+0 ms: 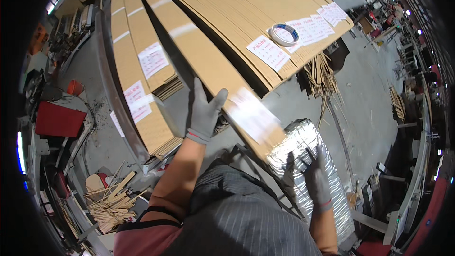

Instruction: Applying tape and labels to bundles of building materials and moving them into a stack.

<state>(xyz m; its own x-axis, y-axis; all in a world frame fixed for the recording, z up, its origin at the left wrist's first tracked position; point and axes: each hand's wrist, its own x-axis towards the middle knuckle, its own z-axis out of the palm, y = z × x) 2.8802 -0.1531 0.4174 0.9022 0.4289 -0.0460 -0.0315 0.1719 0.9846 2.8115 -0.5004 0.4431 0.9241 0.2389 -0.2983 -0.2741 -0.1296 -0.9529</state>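
My left hand (204,114), in a grey glove, grips the side edge of a long, narrow cardboard package (201,50). Its thumb lies along the top and its other fingers go over the side. A white printed label (251,116), blurred, lies across the package's near end. That end meets a long bundle wrapped in shiny silver foil (327,199) at the lower right. Over the foil, my right hand (315,178), gloved too, has its fingers spread and holds nothing. Whether its fingertips touch the foil, I cannot tell.
Wide cardboard sheets (246,4) are stacked beyond, bearing labels (268,53) and a tape roll (287,43). Further narrow packages (154,85) lie left beside a metal rail (108,66). Wood strips (111,204) litter the floor at lower left; more (322,76) stand under the stack's right corner.
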